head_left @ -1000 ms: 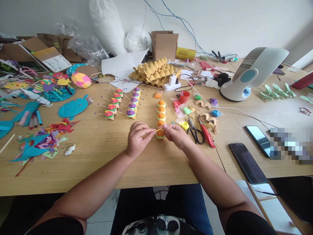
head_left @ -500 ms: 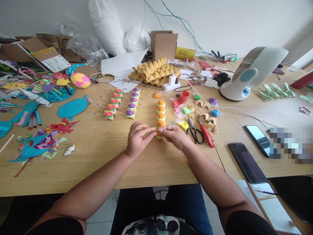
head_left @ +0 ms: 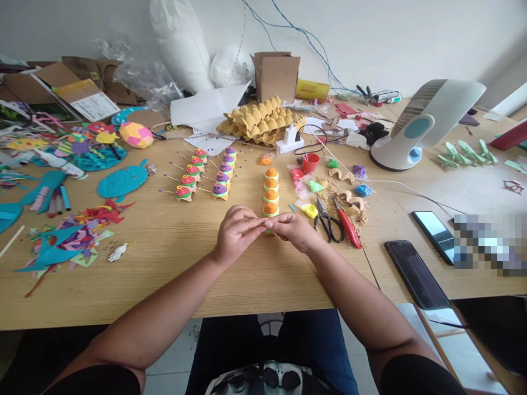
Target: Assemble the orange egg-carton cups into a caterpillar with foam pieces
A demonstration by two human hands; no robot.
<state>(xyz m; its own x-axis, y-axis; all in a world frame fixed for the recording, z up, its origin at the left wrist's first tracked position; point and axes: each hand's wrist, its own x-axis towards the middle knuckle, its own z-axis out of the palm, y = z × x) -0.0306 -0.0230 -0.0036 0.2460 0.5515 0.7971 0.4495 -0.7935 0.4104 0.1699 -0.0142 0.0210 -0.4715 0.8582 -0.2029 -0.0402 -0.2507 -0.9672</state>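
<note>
My left hand (head_left: pixel 237 235) and my right hand (head_left: pixel 293 230) meet fingertip to fingertip over the near end of an egg-carton strip (head_left: pixel 270 196), whose bumps carry orange and pale coverings. Both hands are pinched shut. A thin yellow strand showed between them a moment ago; now the fingers cover nearly all of it. To the right of the strip lie a bag of yellow modelling clay (head_left: pixel 308 209), black-handled scissors (head_left: pixel 328 222) and a red utility knife (head_left: pixel 347 224). The strip's nearest bump is hidden behind my fingers.
Finished-looking carton caterpillars, red (head_left: pixel 190 174) and purple (head_left: pixel 224 174), stand left with sticks poking out. Paper scraps (head_left: pixel 74 236) lie farther left. A red cup (head_left: pixel 310 163), a white fan (head_left: pixel 424 126) and two phones, one black (head_left: pixel 415 273), occupy the right. Egg trays (head_left: pixel 259 123) sit behind.
The fingertips of my two hands have come closer together. The thin yellow strand seen between them before is now mostly covered. Everything else on the table stays put.
</note>
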